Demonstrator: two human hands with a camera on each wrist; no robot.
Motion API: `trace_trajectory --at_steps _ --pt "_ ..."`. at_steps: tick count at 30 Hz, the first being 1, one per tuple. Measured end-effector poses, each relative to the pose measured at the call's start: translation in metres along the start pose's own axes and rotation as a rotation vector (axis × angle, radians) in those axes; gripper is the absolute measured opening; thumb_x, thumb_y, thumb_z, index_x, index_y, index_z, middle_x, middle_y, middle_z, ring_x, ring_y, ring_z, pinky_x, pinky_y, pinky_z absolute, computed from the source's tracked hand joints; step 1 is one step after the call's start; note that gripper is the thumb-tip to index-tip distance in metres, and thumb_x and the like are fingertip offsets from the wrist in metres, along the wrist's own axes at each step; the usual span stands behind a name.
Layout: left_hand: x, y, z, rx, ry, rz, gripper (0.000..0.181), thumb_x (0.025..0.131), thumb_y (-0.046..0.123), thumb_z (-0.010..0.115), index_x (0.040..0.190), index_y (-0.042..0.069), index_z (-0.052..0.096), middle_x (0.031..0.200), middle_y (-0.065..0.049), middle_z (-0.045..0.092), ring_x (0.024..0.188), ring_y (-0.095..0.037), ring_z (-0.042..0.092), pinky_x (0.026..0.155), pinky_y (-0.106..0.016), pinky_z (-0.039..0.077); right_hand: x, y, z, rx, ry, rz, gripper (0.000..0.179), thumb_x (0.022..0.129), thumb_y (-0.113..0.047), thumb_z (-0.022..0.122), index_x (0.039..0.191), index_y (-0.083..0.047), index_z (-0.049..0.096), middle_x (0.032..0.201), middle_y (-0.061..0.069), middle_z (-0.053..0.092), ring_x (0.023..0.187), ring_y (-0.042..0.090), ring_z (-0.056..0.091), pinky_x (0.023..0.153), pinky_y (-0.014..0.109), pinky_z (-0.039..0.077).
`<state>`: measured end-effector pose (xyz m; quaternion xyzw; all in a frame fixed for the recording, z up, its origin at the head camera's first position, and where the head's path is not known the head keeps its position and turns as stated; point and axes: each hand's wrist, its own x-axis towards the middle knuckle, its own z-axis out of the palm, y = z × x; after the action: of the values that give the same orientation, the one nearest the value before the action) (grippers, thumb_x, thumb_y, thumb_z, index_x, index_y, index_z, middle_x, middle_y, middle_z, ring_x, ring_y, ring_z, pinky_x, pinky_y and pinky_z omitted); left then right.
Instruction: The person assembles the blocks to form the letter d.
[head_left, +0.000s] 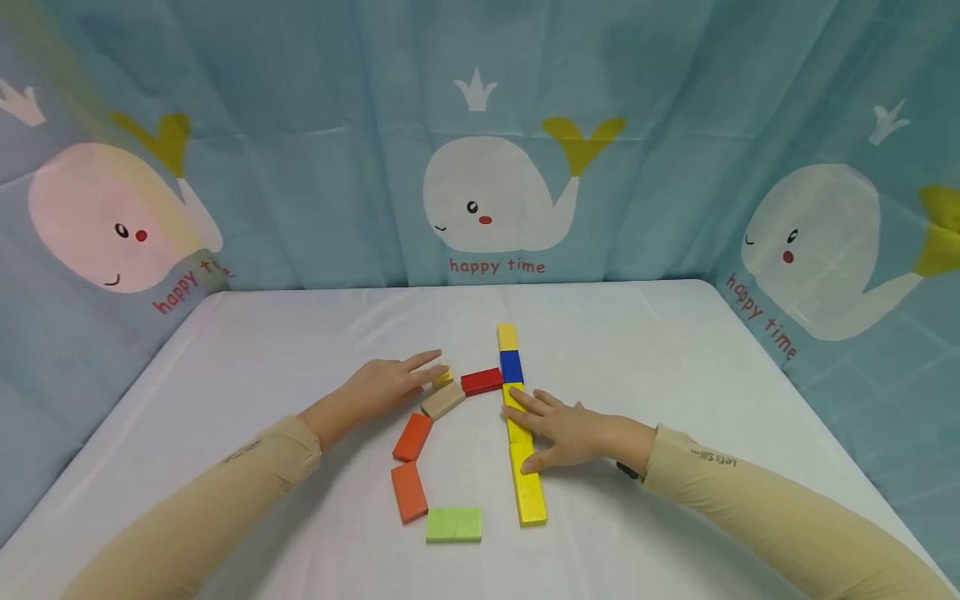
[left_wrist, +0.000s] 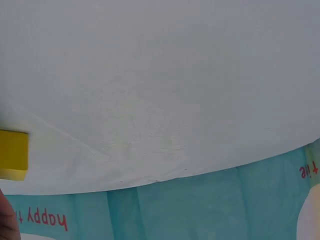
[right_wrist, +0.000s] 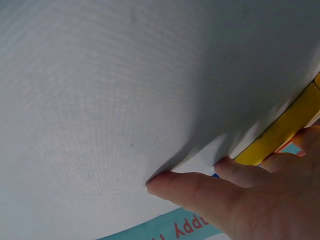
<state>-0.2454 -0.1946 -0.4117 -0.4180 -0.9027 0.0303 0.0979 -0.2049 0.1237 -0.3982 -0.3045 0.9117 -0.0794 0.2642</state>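
Observation:
My left hand is at the upper left of a row of blocks, its fingertips on a small yellow block. That yellow block shows at the left edge of the left wrist view; the thumb is hidden. Just below it lies a plain wood block. My right hand spreads over the straight column, fingers and thumb touching two long yellow blocks set end to end. Beyond them, a blue block and a pale yellow block continue the column.
A red block joins the column from the left. Two orange blocks and a light green block curve down the left side. White cloth covers the table, and a blue whale-print curtain encloses it.

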Motion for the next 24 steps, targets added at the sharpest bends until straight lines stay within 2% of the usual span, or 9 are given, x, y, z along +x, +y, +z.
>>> trace_trajectory --at_steps 2,7,11,13,16,21,24 --pt "0.004 -0.002 0.001 -0.013 -0.048 -0.017 0.056 0.088 0.011 0.072 0.140 0.019 0.051 0.147 -0.009 0.045 0.070 -0.018 0.066 0.066 -0.024 0.053 0.000 -0.001 0.000 -0.001 0.001 0.004 0.084 0.085 -0.057 0.064 0.155 -0.033 0.024 0.163 -0.008 0.004 0.147 0.030 0.009 0.100 0.074 0.021" --pt "0.009 -0.008 0.003 -0.066 -0.116 -0.022 0.059 0.091 0.007 0.068 0.145 0.019 0.047 0.151 -0.006 0.040 0.086 -0.021 0.068 0.077 -0.031 0.055 -0.001 -0.002 0.001 -0.003 0.004 0.006 0.084 0.085 -0.058 0.064 0.155 -0.033 0.025 0.163 -0.008 0.005 0.147 0.029 0.009 0.101 0.073 0.021" --pt "0.012 -0.011 0.004 -0.100 -0.172 -0.008 0.059 0.093 0.005 0.063 0.148 0.019 0.043 0.153 -0.003 0.038 0.103 -0.022 0.065 0.086 -0.035 0.053 0.000 -0.002 0.001 -0.010 0.011 0.005 0.084 0.084 -0.058 0.064 0.155 -0.033 0.025 0.163 -0.008 0.005 0.147 0.029 0.010 0.101 0.073 0.021" --pt "0.013 -0.012 0.005 -0.108 -0.184 0.013 0.058 0.093 0.004 0.062 0.147 0.018 0.044 0.153 -0.003 0.039 0.106 -0.021 0.064 0.088 -0.035 0.052 0.000 -0.002 0.001 -0.011 0.014 0.001 0.084 0.084 -0.058 0.064 0.155 -0.033 0.026 0.163 -0.008 0.005 0.147 0.029 0.010 0.100 0.073 0.021" --pt "0.014 -0.013 0.005 -0.117 -0.171 0.042 0.055 0.094 0.005 0.062 0.145 0.015 0.047 0.149 -0.003 0.044 0.108 -0.021 0.064 0.089 -0.035 0.051 0.000 -0.001 0.001 -0.011 0.016 -0.002 0.084 0.084 -0.058 0.064 0.155 -0.032 0.026 0.163 -0.007 0.006 0.147 0.029 0.010 0.100 0.073 0.021" --pt "0.013 -0.014 0.007 -0.143 -0.108 0.056 0.047 0.094 0.007 0.063 0.140 0.012 0.053 0.141 -0.007 0.053 0.110 -0.022 0.062 0.089 -0.037 0.051 0.000 -0.001 0.001 -0.012 0.016 -0.001 0.084 0.085 -0.058 0.064 0.155 -0.032 0.025 0.163 -0.007 0.006 0.147 0.030 0.010 0.100 0.073 0.022" --pt "0.013 -0.015 0.008 -0.137 -0.077 0.068 0.044 0.093 0.007 0.064 0.136 0.012 0.056 0.135 -0.009 0.057 0.103 -0.022 0.065 0.087 -0.036 0.052 0.000 -0.001 0.001 -0.014 0.014 0.002 0.084 0.085 -0.058 0.064 0.155 -0.032 0.025 0.163 -0.007 0.005 0.147 0.030 0.010 0.100 0.073 0.022"
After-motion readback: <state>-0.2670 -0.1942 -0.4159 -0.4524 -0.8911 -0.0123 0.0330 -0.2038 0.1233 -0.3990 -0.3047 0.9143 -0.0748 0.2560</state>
